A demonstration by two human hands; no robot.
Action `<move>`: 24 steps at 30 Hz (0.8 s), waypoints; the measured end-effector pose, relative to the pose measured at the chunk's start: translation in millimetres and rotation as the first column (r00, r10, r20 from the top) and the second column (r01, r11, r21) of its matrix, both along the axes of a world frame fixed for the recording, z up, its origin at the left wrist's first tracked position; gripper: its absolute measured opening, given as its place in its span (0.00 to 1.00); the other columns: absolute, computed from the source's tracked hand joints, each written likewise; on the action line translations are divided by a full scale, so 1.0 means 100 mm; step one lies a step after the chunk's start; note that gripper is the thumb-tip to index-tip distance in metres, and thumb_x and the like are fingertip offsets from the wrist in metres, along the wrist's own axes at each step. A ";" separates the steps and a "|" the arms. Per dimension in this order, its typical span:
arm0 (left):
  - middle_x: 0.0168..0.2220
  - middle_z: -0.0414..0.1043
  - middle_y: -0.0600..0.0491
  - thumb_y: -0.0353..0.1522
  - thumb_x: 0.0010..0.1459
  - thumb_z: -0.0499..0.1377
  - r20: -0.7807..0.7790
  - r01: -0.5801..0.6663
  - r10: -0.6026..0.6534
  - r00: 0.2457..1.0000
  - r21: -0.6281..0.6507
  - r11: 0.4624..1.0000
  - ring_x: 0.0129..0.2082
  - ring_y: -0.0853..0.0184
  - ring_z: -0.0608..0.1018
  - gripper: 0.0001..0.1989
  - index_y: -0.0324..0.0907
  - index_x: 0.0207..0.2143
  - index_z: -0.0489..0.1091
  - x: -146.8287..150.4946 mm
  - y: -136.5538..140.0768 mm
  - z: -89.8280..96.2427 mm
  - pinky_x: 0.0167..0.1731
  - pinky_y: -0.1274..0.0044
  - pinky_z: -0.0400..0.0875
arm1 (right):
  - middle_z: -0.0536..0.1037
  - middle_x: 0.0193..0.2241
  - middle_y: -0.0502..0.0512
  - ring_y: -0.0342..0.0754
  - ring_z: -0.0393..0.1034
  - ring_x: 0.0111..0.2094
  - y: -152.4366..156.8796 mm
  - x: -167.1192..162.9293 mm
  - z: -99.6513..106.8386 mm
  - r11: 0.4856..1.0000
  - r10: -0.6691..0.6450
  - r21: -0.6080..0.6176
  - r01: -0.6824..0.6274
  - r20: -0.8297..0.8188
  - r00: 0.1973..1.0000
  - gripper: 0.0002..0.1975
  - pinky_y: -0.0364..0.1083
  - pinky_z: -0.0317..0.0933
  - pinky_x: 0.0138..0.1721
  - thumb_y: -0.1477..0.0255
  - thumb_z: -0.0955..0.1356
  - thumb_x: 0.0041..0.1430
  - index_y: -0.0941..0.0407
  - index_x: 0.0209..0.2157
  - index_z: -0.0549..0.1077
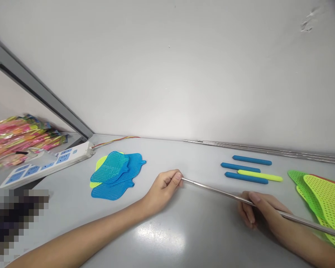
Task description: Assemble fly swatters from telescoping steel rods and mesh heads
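A thin metal telescopic rod runs across in front of me, its thicker part reaching past the right edge. My left hand pinches its thin end between thumb and fingers. Farther along, my right hand is closed around the rod, thumb on top. Beyond the right hand lie several plastic handle sleeves: blue ones and a yellow one. Left of my left hand is a pile of blue perforated fly swatter heads, with a yellow head partly under them.
More metal rods lie along the wall at the back right. Yellow and green swatter heads are stacked at the right edge. A white power strip with plugged cords stands at left, near a grey metal post and brightly coloured wrapped packages.
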State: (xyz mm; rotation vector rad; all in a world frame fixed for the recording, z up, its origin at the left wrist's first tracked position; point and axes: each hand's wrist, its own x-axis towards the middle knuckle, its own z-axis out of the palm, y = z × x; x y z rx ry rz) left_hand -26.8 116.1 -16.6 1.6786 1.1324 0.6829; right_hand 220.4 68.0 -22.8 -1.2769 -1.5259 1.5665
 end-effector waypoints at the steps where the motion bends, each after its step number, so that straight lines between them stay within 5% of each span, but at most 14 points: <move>1: 0.14 0.50 0.61 0.41 0.57 0.42 0.000 0.002 -0.002 1.000 -0.006 1.000 0.15 0.76 0.53 0.18 0.39 0.21 0.57 0.00 0.00 0.00 0.17 0.82 0.48 | 0.64 0.17 0.51 0.43 0.58 0.20 0.00 0.00 0.00 1.000 0.007 0.007 -0.007 0.021 1.000 0.23 0.42 0.54 0.23 0.59 0.51 0.57 0.56 0.16 0.60; 24: 0.16 0.43 0.60 0.39 0.58 0.41 -0.126 0.140 -0.135 0.983 0.032 0.990 0.17 0.76 0.50 0.19 0.40 0.18 0.51 -0.02 -0.03 -0.01 0.17 0.81 0.46 | 0.66 0.18 0.51 0.42 0.59 0.20 -0.02 0.04 -0.04 0.995 0.088 0.046 -0.090 0.030 0.996 0.22 0.42 0.55 0.24 0.61 0.52 0.58 0.56 0.18 0.62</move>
